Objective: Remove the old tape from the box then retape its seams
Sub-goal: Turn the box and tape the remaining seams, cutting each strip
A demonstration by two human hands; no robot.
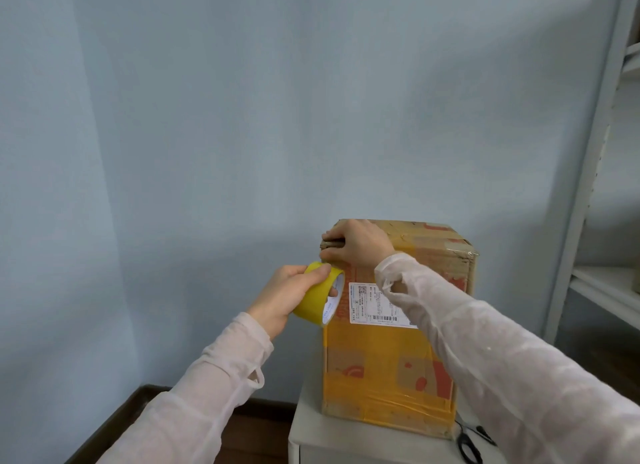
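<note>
The cardboard box (384,359) stands upright on the white cabinet (311,429), a little in from its left edge. The right hand (356,244) curls over the box's top left corner and grips it. The left hand (284,297) holds a yellow tape roll (317,297) against the box's upper left edge, just below the right hand. Black scissors (469,446) lie near the cabinet's front edge, beside the box's lower right corner.

The box (388,353) stands on the cabinet top (311,436), with the wall (242,117) behind it and the shelving unit (595,173) to its right. The scissors (469,444) lie on the cabinet top beside the box's lower right corner. The right hand (356,244) grips the box's upper left corner; just below it, the left hand (284,301) holds the tape roll (320,295) at the box's left edge.
</note>
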